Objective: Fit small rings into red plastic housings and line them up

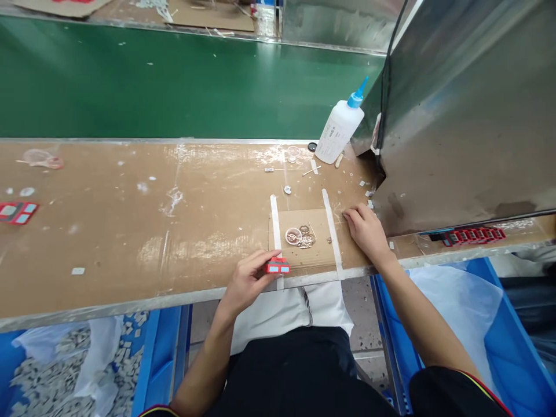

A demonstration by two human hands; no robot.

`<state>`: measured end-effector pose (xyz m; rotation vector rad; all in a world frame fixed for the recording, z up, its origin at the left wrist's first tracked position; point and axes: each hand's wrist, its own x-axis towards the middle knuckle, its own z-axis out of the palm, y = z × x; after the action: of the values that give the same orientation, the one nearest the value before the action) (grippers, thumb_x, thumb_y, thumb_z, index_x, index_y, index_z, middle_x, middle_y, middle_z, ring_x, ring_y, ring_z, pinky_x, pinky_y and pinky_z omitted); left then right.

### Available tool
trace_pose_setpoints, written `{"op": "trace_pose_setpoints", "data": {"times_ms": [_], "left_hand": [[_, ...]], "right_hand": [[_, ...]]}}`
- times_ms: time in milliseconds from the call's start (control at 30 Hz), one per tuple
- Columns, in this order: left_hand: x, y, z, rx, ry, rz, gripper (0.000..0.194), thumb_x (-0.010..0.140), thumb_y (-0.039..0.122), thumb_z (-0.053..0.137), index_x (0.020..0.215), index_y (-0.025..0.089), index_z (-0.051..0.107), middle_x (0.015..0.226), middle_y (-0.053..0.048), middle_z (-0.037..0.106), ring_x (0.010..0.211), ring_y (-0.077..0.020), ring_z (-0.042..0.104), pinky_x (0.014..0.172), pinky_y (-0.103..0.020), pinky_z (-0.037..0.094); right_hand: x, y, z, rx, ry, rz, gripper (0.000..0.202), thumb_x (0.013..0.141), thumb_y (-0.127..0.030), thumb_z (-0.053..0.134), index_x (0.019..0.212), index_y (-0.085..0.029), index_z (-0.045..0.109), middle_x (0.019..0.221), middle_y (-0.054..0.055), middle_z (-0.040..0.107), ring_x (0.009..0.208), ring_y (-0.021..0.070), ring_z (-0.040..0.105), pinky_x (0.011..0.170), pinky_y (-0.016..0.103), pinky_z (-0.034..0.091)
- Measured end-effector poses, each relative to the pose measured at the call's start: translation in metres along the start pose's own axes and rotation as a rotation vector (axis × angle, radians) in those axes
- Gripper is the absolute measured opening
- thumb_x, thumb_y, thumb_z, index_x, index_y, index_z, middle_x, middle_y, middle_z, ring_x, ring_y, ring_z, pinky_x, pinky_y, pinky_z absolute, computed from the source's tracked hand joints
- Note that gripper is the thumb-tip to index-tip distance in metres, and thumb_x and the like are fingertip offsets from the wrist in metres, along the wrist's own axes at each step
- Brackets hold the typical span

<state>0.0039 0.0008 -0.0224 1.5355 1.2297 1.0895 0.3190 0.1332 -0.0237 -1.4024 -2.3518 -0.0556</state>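
A small red toy piece [278, 266] with pale blue windows is pinched in my left hand [249, 279], near the table's front edge. Just beyond it, on a cardboard sheet [304, 262] held by two white tape strips, lie a small round cup [293, 236] and a clump of tiny metallic parts [306, 237]. My right hand [367, 231] is to the right of the taped sheet, its fingertips pressed together low over the table around something too small to make out.
A white bottle with a blue nozzle [339, 132] stands at the back, left of a large metal housing [469, 116]. Red pieces [475, 236] line the right edge; another red piece [18, 213] lies far left. Blue bins [163, 359] sit below; a green belt [174, 87] runs behind.
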Motion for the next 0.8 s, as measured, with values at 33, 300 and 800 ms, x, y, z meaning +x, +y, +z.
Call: {"op": "trace_pose_setpoints", "data": {"times_ms": [33, 300, 800], "left_hand": [[-0.001, -0.001, -0.001, 0.016, -0.002, 0.037, 0.034, 0.089, 0.023, 0.071, 0.123, 0.020, 0.073, 0.086, -0.005, 0.070, 0.074, -0.0151, 0.063, 0.064, -0.024, 0.052], [-0.009, -0.005, 0.001, -0.168, -0.118, -0.108, 0.037, 0.088, 0.025, 0.072, 0.123, 0.016, 0.068, 0.097, -0.009, 0.076, 0.082, -0.0170, 0.071, 0.072, -0.027, 0.057], [-0.007, -0.001, 0.000, -0.043, -0.148, -0.053, 0.021, 0.088, 0.033, 0.074, 0.100, 0.016, 0.070, 0.086, -0.005, 0.072, 0.070, -0.0132, 0.064, 0.063, -0.023, 0.051]], "right_hand": [[0.002, -0.002, -0.002, 0.004, 0.005, 0.010, 0.028, 0.103, -0.024, 0.044, 0.093, -0.020, 0.070, 0.090, 0.010, 0.065, 0.084, 0.0243, 0.060, 0.077, 0.036, 0.050], [-0.034, -0.105, -0.042, 0.658, 0.025, 0.088, 0.011, 0.098, -0.021, 0.059, 0.096, -0.023, 0.070, 0.087, 0.004, 0.070, 0.079, 0.0181, 0.066, 0.071, 0.030, 0.053], [-0.037, -0.160, -0.016, 1.009, -0.200, 0.257, 0.017, 0.098, -0.024, 0.058, 0.089, -0.021, 0.071, 0.083, 0.004, 0.071, 0.074, 0.0174, 0.064, 0.064, 0.027, 0.050]]}}
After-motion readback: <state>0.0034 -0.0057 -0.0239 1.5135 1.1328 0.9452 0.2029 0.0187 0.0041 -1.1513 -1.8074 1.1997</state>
